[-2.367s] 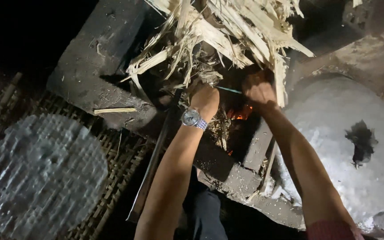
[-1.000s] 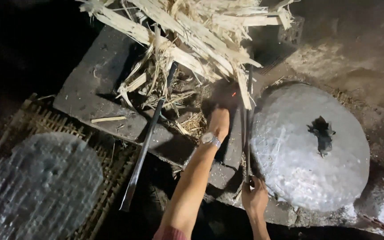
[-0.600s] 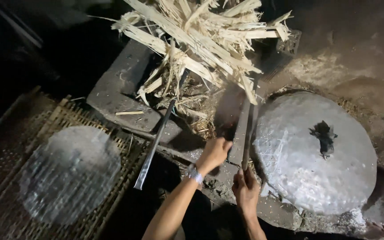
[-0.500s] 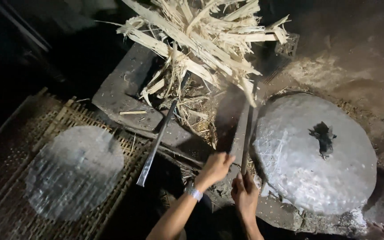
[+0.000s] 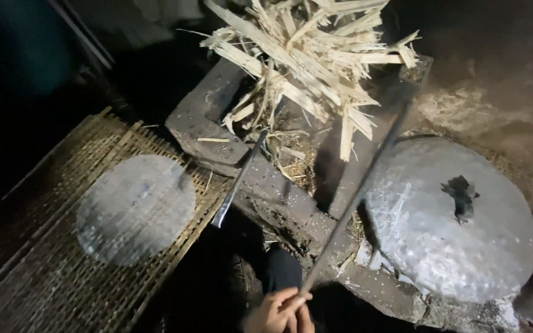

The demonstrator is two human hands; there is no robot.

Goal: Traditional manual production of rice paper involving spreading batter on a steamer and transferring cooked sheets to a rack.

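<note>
Both hands [image 5: 279,311] are clasped together on the near end of a long rod [image 5: 356,197], whose blurred tip reaches the dry split stalks [image 5: 309,68]. Risk: the swinging rod scatters stalks or strikes the stone block [image 5: 211,123].

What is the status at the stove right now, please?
Hand at bottom edge grips long rod, which hand unclear. Rod tip reaches into split-wood pile. Flat metal bar lies beside, untouched.
</note>
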